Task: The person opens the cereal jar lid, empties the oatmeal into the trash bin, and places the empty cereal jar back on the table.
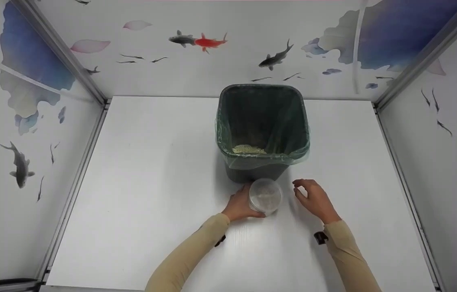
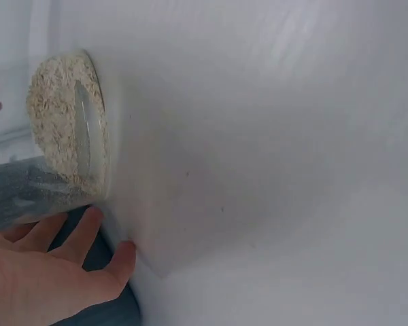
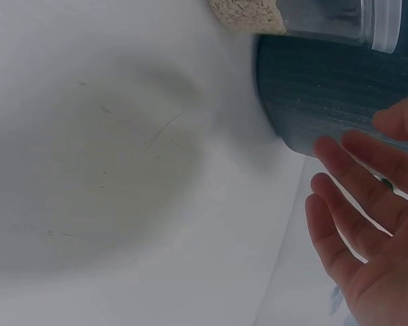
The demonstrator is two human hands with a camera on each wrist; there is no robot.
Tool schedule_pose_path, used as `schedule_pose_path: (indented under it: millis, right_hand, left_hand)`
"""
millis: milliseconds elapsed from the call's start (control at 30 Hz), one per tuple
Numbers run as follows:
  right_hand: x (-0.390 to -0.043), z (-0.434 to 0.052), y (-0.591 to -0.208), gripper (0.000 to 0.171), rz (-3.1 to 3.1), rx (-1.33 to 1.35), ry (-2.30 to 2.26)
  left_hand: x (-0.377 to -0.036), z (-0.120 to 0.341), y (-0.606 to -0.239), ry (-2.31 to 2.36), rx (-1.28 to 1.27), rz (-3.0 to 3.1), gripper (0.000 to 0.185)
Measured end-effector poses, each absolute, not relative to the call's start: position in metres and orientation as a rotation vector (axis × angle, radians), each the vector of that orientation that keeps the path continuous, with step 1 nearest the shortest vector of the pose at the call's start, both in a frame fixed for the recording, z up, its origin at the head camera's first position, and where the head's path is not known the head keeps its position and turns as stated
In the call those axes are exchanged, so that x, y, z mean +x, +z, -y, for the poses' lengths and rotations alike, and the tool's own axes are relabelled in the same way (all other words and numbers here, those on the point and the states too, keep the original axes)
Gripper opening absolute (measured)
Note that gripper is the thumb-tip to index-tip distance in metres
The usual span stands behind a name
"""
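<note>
A clear plastic jar [image 1: 266, 196] with a translucent lid stands just in front of the dark bin. Pale flakes, like oats [image 2: 62, 115], lie in its lower part. My left hand [image 1: 241, 206] holds the jar from the left, thumb at the near side and fingers round the far side. To the right of the jar, apart from it, my right hand [image 1: 314, 199] hovers with nothing in it. Its fingers [image 3: 343, 248] are loosely bent and spread in the right wrist view. The jar's lid [image 3: 386, 26] is on in that view.
The bin [image 1: 248, 173] stands behind the jar, lined with a green bag [image 1: 262, 160] folded over its rim. Pale flakes [image 1: 248, 149] show inside it. The white table [image 1: 151, 182] is enclosed by printed panels [image 1: 212, 69] at the back and both sides.
</note>
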State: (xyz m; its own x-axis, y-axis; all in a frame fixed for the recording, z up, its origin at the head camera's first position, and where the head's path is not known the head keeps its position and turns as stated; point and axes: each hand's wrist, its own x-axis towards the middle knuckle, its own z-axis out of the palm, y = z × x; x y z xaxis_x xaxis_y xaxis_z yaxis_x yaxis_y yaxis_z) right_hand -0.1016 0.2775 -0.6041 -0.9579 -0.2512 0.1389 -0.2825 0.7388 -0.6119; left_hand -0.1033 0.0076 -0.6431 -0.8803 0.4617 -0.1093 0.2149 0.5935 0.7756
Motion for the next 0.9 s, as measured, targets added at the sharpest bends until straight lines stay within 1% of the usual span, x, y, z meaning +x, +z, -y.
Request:
schedule_pose_path:
  millis: [200,433,600,733,900]
  right_hand:
    - [-0.099,-0.276,-0.606,0.019,2.889,0.433,1.047]
    - [-0.096,-0.28,-0.593,0.02,2.88,0.406,1.043]
    - [-0.093,-0.279,-0.574,0.023,2.851,0.446,1.02]
    - [-0.089,-0.277,-0.551,0.03,2.844,0.539,1.014]
    - [-0.082,-0.271,-0.521,0.038,2.869,0.668,0.994]
  left_hand:
    - [-0.099,-0.01,-0.645,1.342,0.616,-2.483,0.104]
    - [-0.095,-0.005,-0.627,1.361,0.765,-2.392,0.103]
    - [-0.095,0.001,-0.606,1.388,0.854,-2.433,0.1]
    - [-0.095,0.01,-0.586,1.418,0.923,-2.473,0.099]
    - [-0.092,0.022,-0.568,1.344,0.984,-2.535,0.1]
